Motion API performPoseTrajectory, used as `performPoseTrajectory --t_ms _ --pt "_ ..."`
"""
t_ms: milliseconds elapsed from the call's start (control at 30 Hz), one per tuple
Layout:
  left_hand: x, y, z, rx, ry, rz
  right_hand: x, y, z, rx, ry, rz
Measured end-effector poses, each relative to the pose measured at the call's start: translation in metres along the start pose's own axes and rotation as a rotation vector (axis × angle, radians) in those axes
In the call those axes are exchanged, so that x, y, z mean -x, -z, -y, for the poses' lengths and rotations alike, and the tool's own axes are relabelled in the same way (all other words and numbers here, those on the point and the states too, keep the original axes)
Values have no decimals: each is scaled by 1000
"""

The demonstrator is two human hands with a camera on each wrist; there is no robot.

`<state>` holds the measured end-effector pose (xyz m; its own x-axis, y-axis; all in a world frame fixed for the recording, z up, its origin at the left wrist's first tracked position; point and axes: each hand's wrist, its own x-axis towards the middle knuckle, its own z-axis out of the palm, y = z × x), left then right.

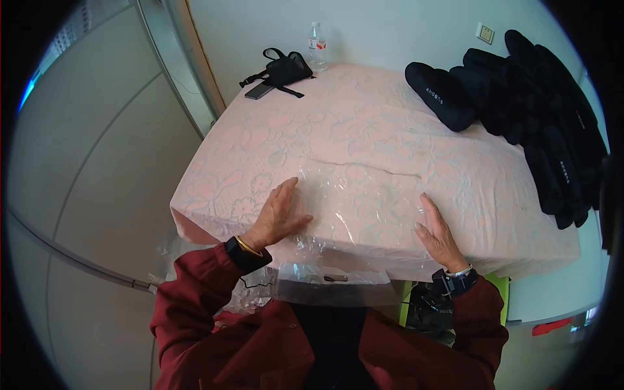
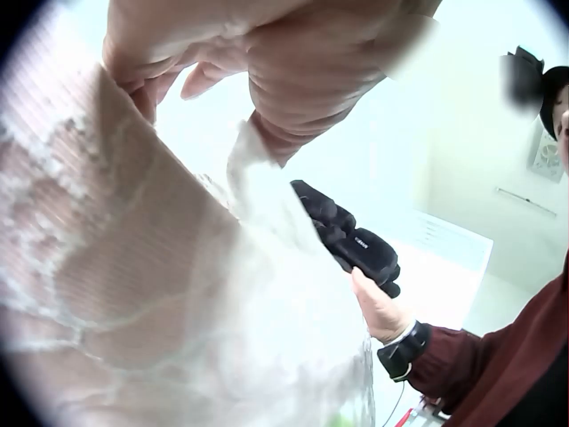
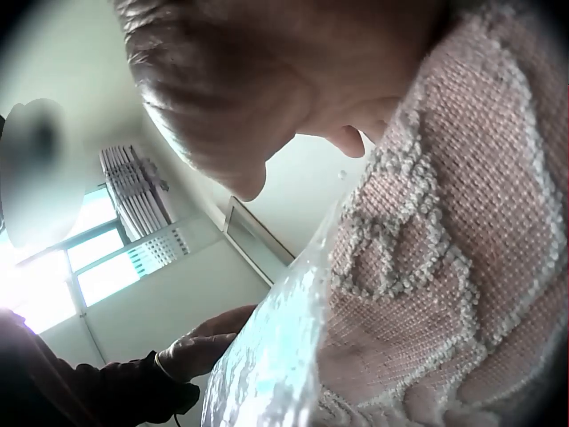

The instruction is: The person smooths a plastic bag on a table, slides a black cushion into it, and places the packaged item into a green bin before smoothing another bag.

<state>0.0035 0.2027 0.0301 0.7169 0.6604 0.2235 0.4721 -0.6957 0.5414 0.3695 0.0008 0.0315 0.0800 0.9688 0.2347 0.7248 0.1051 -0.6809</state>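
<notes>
A clear plastic bag [image 1: 364, 208] lies flat on the pink patterned cloth [image 1: 240, 156], glossy with reflections. At its left side rests my left hand [image 1: 278, 218], thumb spread away from relaxed fingers. A raised fold of plastic [image 2: 253, 169] stands by the thumb in the left wrist view. My right hand [image 1: 439, 235] lies along the bag's right side, its fingers nearly straight and the thumb apart. From the right wrist, the shiny plastic [image 3: 276, 347] shows beside the cloth, below that hand.
Black cushions [image 1: 442, 97] with white lettering are piled at the back right. A black strap bag [image 1: 286, 68], a phone [image 1: 259, 90] and a water bottle [image 1: 317, 49] stand at the back left. Below the front edge are a translucent sheet [image 1: 335, 296] and crumpled plastic [image 1: 250, 296].
</notes>
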Motion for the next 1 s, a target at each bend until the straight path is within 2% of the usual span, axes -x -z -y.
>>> performPoseTrajectory --t_ms 33,133,267,300,367,400,500,567,667,700,800,833,933,967,1000 --pt "0 -3 -8 3 -7 -7 0 1 1 -25 -16 -7" --pt "1 -6 -31 442 131 -95 -1 3 -6 -62 -40 -20" --pt "0 -8 -27 632 239 -124 2 -3 -29 -154 66 -154" --pt "-2 -4 -32 635 231 -127 3 -1 -26 -346 -6 -177" --pt "0 9 -46 749 373 -3 6 1 -21 -733 -154 -217" --pt "0 11 -49 804 446 61 6 2 -22 -729 -152 -220" --pt "-1 8 -45 819 440 86 7 3 -23 -941 -215 -359" --pt "-1 4 -44 824 441 102 8 5 -23 -988 -227 -377" --pt "5 -4 -48 757 382 -93 8 9 -24 -1086 -245 -414" --pt "4 -3 -46 752 381 -89 8 10 -23 -1091 -246 -407" --pt "3 6 -43 902 397 542 9 10 -24 -1108 -255 -392" --pt "4 5 -43 899 401 544 8 10 -26 -1116 -255 -379" --pt "5 1 -49 751 248 332 11 12 -30 -1130 -254 -357" --pt "6 -1 -51 751 247 334 12 13 -30 -1160 -265 -365" --pt "8 -1 -53 774 286 213 12 14 -30 -1192 -275 -374"
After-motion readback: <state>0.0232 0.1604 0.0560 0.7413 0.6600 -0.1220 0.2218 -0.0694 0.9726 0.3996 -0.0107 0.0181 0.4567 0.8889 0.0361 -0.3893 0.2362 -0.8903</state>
